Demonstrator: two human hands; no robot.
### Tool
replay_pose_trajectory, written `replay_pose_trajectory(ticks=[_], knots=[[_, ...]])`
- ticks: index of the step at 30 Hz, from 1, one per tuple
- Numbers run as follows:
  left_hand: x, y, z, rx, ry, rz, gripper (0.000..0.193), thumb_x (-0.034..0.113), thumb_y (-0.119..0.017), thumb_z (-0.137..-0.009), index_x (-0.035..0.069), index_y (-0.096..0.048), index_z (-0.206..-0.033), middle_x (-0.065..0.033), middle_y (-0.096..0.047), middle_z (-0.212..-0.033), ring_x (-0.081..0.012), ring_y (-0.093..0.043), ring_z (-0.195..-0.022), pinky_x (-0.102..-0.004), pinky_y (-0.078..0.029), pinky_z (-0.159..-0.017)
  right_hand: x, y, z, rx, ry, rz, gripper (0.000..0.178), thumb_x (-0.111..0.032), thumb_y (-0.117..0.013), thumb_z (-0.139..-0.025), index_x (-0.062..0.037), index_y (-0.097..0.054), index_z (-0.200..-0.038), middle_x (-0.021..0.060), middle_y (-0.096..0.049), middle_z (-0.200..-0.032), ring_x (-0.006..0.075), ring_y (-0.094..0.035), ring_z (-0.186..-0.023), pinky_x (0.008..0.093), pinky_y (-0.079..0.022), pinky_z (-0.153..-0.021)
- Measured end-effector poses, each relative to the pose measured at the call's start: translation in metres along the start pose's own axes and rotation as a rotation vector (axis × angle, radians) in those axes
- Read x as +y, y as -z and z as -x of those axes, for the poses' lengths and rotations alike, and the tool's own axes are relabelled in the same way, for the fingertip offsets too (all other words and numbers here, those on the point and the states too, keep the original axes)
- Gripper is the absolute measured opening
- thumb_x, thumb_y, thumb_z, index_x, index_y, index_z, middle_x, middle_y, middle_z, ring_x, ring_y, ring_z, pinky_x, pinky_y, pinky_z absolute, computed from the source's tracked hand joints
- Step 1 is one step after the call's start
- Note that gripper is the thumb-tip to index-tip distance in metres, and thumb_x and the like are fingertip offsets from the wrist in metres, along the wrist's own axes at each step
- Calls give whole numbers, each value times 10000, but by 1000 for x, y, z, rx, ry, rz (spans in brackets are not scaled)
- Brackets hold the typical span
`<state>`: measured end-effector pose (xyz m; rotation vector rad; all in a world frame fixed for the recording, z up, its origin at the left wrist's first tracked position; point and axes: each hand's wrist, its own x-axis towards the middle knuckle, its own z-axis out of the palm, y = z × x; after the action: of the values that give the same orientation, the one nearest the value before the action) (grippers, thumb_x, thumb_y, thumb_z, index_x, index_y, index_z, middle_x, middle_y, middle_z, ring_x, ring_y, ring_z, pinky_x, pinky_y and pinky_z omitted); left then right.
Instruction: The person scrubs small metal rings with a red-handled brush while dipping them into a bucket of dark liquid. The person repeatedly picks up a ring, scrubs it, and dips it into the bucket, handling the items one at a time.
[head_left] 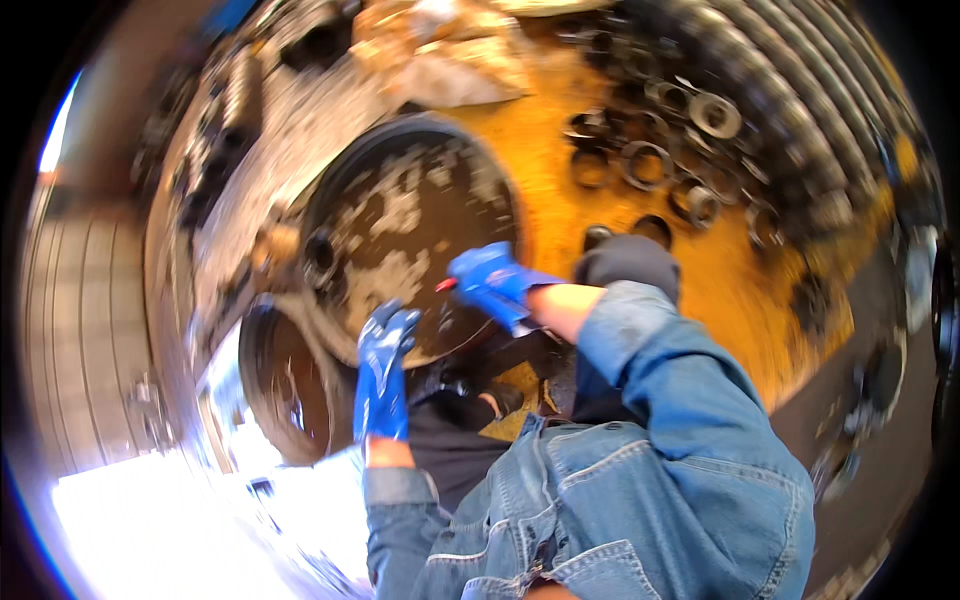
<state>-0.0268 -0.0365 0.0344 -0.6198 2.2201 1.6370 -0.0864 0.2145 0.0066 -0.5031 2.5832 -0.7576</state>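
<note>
"Saw the hands?"
"Made out both in blue gloves. Found the left hand [386, 345] partly open over the near edge of the round tub [412, 126], with fingers loosely spread and seemingly empty."
"Caught the right hand [488, 274] too?"
"Found it curled closed over the tub's right part, around a red thing [446, 285] with just the tip jutting out leftward. Couldn't tell its kind."
"Noticed anything nearby?"
"Spotted a dark ring [320, 256] at the tub's left side, a smaller bucket [256, 338] with brown contents at lower left, and metal rings [647, 165] scattered rightward on the yellow surface [548, 135]."
</note>
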Motion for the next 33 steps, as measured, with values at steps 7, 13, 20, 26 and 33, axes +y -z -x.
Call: replay_pose_trajectory(ticks=[7,13,20,26,33], knots=[[-35,59,-78,164,49,-128,633,198,-816,-869,33,-540,-1414,-95,-690,-1154,-150,-650,-792,-293,-531,-637,1,-12,-21,58,-80,-40,318,-443,-625,-869,-175,-773,-952,118,-772,-971,343,-738,-956,481,-573,-805],[9,79,-100,415,-205,-544,566,315,-731,-897,66,-584,-1384,-162,-719,-1037,-293,-717,-968,-430,-585,-877,17,-22,-19,99,-70,-44,246,-410,-711,-874,-189,-766,-968,88,-767,-938,331,-732,-904,430,-588,-794],[75,56,-176,542,-241,-1349,718,336,-745,-840,90,-506,-1471,-234,-730,-1103,-389,-706,-1063,-521,-565,-884,15,-25,-22,157,-3,-102,151,-344,-743,-829,-215,-776,-901,79,-761,-883,333,-732,-851,429,-597,-746],[40,70,-243,475,33,-1646,1017,447,-727,-918,27,-153,-1645,-143,-732,-1233,-321,-747,-1032,-558,-571,-725,1,-11,-32,-116,-42,-1,172,-328,-730,-742,-238,-752,-887,59,-746,-803,299,-747,-799,435,-541,-645],[53,50,-256,537,-5,-1491,474,176,-736,-884,54,-555,-1305,-246,-744,-1091,-408,-746,-1004,-527,-600,-815,4,-9,-25,-160,-117,-22,214,-356,-723,-809,-176,-755,-920,63,-746,-788,308,-749,-804,455,-530,-681]])
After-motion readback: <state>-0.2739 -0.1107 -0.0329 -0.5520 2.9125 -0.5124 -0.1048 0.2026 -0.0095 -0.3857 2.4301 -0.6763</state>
